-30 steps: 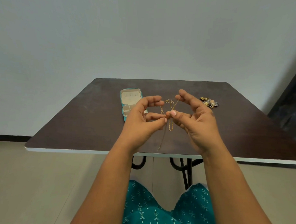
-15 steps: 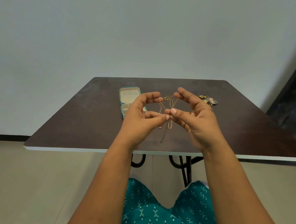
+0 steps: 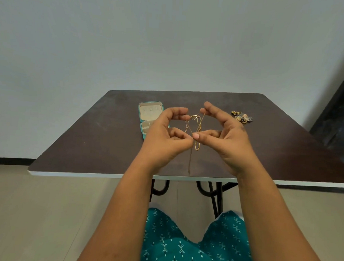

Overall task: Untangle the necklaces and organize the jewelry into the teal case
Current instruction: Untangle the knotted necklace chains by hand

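Thin gold necklaces (image 3: 197,129), tangled together, hang in the air between my two hands above the dark table (image 3: 93,139). My left hand (image 3: 165,139) pinches the chains at its fingertips and thumb. My right hand (image 3: 225,136) pinches them too, its thumb tip meeting the left thumb at the knot. A gold clasp sits at the top between the index fingers, and a loose end dangles toward the table's front edge. The teal case (image 3: 146,117) lies open behind my left hand, showing a beige lining; its near part is hidden by the hand.
A small heap of gold and dark jewelry (image 3: 242,116) lies on the table at the back right. The table's white front edge runs just under my wrists. A dark panel (image 3: 337,108) leans at the far right wall.
Both hands have stayed together at the tangle, shifting only slightly. The dangling chain end has swung a little and hangs straighter.
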